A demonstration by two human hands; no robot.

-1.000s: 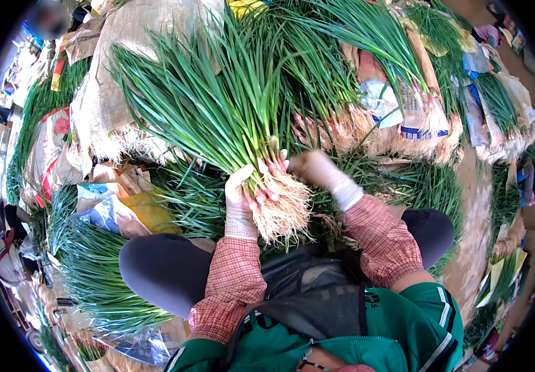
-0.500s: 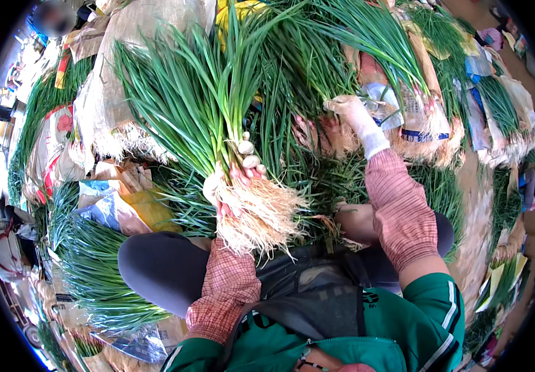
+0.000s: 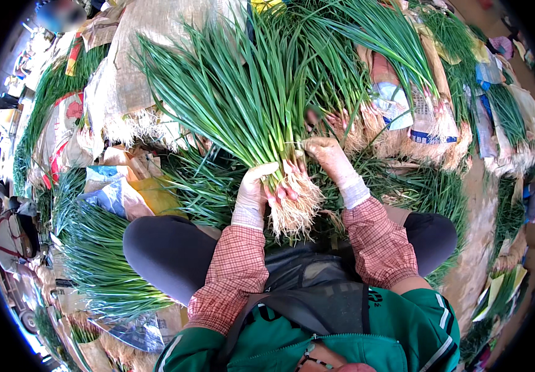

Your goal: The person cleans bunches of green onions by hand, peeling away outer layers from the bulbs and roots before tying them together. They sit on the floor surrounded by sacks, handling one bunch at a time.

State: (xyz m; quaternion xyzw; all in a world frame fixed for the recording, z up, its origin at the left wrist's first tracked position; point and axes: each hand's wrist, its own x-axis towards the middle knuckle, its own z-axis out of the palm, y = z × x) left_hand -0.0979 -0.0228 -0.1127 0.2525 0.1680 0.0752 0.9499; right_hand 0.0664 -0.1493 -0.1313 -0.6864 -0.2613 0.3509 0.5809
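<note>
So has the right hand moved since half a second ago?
Yes. The gloved right hand has come back down from the pile of rooted green onions to the held bunch of green onions.

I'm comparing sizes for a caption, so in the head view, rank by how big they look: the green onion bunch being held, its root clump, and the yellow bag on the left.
1. Green onion bunch, by far the largest.
2. Root clump and yellow bag look about alike; the bag is partly buried, so no ranking between them.

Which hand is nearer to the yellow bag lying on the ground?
The left hand is nearer: the yellow bag lies just to its left. The right hand is farther, beyond the bunch of green onions.
</note>
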